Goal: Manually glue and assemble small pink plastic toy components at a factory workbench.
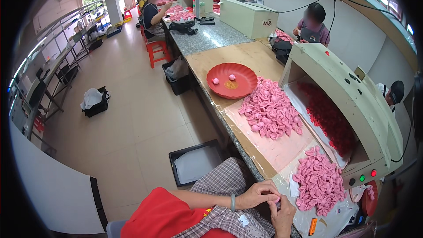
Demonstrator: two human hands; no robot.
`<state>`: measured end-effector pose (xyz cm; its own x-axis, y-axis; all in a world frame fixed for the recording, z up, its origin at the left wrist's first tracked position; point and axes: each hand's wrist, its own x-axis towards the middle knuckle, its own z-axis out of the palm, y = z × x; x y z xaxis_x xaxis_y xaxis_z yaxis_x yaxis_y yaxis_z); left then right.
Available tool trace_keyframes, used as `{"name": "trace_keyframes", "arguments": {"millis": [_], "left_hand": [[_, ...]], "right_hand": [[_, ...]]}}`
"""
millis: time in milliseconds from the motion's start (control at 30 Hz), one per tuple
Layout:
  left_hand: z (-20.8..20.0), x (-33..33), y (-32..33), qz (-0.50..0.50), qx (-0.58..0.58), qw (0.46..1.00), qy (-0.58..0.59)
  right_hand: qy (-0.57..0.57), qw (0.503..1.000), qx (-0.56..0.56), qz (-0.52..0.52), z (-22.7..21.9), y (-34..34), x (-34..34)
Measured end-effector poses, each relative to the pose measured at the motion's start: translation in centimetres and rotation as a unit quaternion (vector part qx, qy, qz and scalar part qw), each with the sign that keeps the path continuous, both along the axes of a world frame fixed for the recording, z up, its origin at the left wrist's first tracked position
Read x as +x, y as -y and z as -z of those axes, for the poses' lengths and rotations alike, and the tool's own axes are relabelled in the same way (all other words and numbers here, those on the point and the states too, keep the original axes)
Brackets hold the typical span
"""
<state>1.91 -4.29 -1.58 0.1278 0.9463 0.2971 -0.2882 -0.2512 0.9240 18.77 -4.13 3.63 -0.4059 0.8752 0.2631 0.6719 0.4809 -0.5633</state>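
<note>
My left hand point(257, 195), with a bracelet at the wrist, and my right hand point(282, 215) meet above my lap at the table edge. Pinched between the fingertips of both is a small pink piece point(277, 202), mostly covered by the fingers. Close to my right hand lies a heap of curled pink pieces point(318, 180). Farther up the table spreads a second, larger pink heap point(271, 110). Beside that heap a red scalloped plate point(219, 89) carries two round pink balls point(232, 77).
At the right stands a beige machine point(374, 119) with red pieces point(328, 119) inside its opening and lit buttons. An orange tool point(313, 227) lies near my right hand. A black tray point(174, 167) sits on the floor. Several people work farther along the table.
</note>
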Motion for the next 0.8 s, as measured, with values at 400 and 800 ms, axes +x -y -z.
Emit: {"name": "trace_keyframes", "arguments": {"millis": [400, 800], "left_hand": [[0.3, 0.5, 0.5, -0.003, -0.016, 1.000, 0.027], [1.1, 0.7, 0.2, 0.061, -0.085, 0.989, 0.104]], "right_hand": [[0.050, 0.998, 0.033, -0.028, 0.2, -0.1, 0.1], [0.027, 0.999, 0.028, -0.003, 0.5, -0.3, 0.0]]}}
